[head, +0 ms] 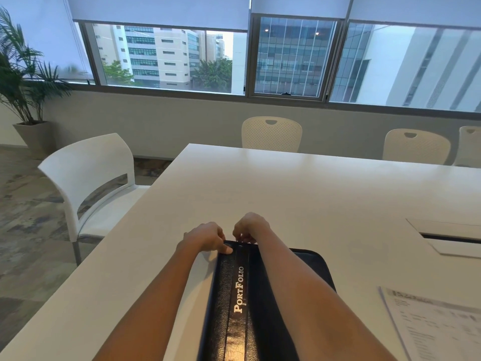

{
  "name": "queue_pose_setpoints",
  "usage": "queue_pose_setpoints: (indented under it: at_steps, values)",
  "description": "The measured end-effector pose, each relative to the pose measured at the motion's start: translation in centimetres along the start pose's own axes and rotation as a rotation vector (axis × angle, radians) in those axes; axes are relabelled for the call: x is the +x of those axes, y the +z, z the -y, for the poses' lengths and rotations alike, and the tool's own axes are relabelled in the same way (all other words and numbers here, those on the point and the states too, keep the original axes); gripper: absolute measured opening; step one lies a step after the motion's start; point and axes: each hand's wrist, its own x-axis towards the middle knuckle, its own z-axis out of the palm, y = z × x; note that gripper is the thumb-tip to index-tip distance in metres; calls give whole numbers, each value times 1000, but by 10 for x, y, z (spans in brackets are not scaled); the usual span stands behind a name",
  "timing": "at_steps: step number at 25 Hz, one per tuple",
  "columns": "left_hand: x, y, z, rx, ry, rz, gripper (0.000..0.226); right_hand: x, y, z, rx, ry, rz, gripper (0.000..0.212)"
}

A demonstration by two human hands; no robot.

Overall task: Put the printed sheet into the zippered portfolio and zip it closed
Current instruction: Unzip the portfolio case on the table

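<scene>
Left hand (205, 237) presses fingertips on the portfolio (234, 295) top edge; right hand (250, 227), just beside it, pinches something small there; printed sheet (437, 324) lies well right of both.

White chairs (86, 178) (potted palm (23, 82) beyond)
</scene>
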Motion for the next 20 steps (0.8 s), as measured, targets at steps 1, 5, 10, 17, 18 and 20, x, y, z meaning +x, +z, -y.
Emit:
queue_pose_setpoints:
  at_steps: [1, 5, 10, 17, 18, 20]
  values:
    - [0, -1, 0, -3, 7, 1, 38, -1, 0, 1, 1, 1, -15, 12]
    - [1, -6, 0, 22, 24, -24, 21, -13, 2, 11, -77, 22, 31, 26]
    - [0, -5, 4, -6, 71, 9, 25, 3, 8, 20, -191, 15, 126, 18]
    - [-8, 2, 1, 55, 126, -52, 23, 4, 6, -2, -51, 1, -16, 14]
    - [-8, 4, 1, 42, 127, -56, 23, 4, 5, -5, -38, 5, -4, 13]
    - [-8, 7, 0, 41, 125, -81, 24, 6, 5, -9, -23, 14, -1, 12]
